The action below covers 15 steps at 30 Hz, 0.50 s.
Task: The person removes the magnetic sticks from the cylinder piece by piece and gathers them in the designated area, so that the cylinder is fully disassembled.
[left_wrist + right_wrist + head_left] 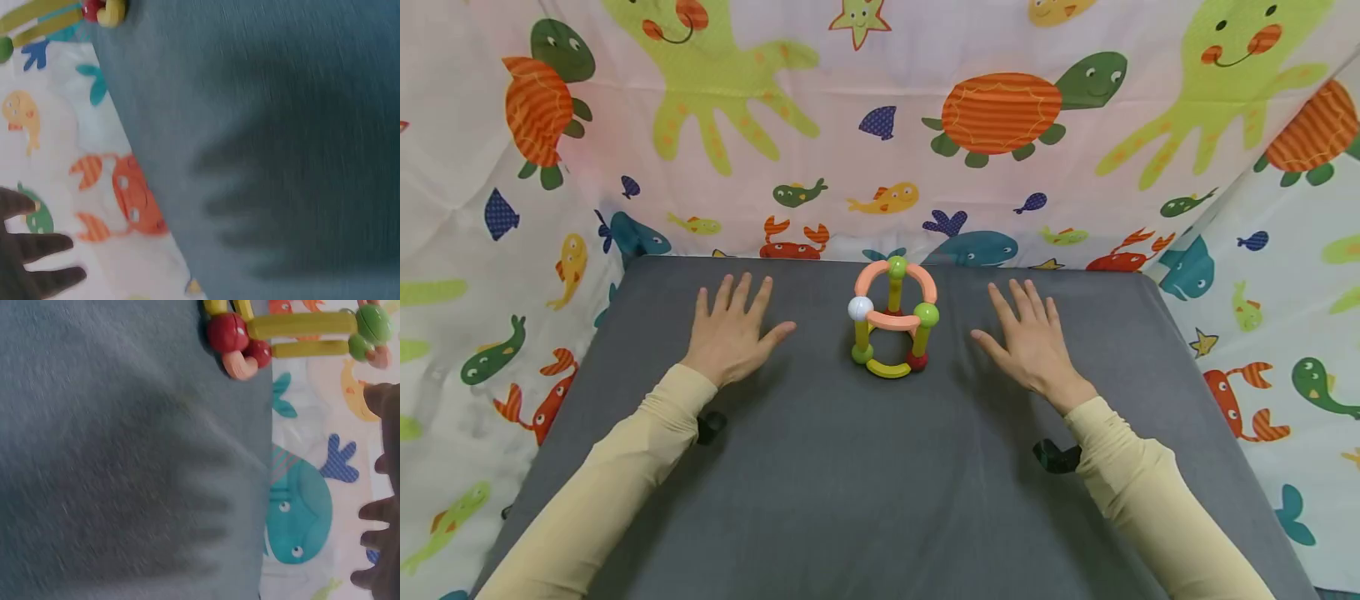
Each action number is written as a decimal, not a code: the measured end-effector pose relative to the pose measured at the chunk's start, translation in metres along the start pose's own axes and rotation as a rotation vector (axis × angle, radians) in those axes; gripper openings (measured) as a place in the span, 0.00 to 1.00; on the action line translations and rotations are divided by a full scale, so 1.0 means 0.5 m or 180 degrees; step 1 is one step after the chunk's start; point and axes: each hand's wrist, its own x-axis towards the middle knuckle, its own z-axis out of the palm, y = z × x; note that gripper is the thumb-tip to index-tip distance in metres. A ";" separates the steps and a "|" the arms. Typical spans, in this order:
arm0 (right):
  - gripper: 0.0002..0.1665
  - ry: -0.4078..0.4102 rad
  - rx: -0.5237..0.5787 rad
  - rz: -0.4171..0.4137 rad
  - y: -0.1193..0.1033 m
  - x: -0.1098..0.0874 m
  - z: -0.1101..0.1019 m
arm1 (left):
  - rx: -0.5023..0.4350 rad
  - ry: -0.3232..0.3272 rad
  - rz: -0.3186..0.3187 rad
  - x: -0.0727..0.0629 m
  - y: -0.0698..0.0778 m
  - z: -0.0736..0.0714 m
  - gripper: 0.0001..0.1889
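Note:
Between the two hands stands a toy frame of magnetic rods and balls [892, 321]. Its upright rods are yellow, the curved top rods salmon pink, and a curved yellow rod [888, 370] lies along the base. A white ball [861, 308] and green balls top the uprights; red and green balls show at the bottom. To the left of the frame my left hand [730, 333] is held over the cloth, palm down, fingers straight and spread. Mirroring it on the right, my right hand [1033, 346] has its fingers extended. Both hands hold nothing and are apart from the toy.
A dark grey cloth [880, 500] covers the table. Around its back and sides hangs a white curtain [820, 225] printed with sea animals. Dark straps or devices [1057, 457] sit under both wrists. Hand shadows fall on the cloth.

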 end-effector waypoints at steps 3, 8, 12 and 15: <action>0.32 0.0180 0.0367 -0.0072 -0.024 -0.001 0.015 | -0.0483 0.0018 0.0103 0.006 0.035 0.011 0.33; 0.26 -0.0054 0.1307 0.0000 -0.083 0.002 0.053 | -0.1514 -0.0234 0.0230 0.025 0.113 0.046 0.23; 0.26 -0.0232 0.1726 0.0082 -0.120 0.007 0.075 | -0.2034 -0.0355 0.0211 0.045 0.167 0.079 0.23; 0.23 -0.0180 0.1807 0.0107 -0.134 0.011 0.085 | -0.2225 -0.0338 0.0171 0.056 0.191 0.092 0.19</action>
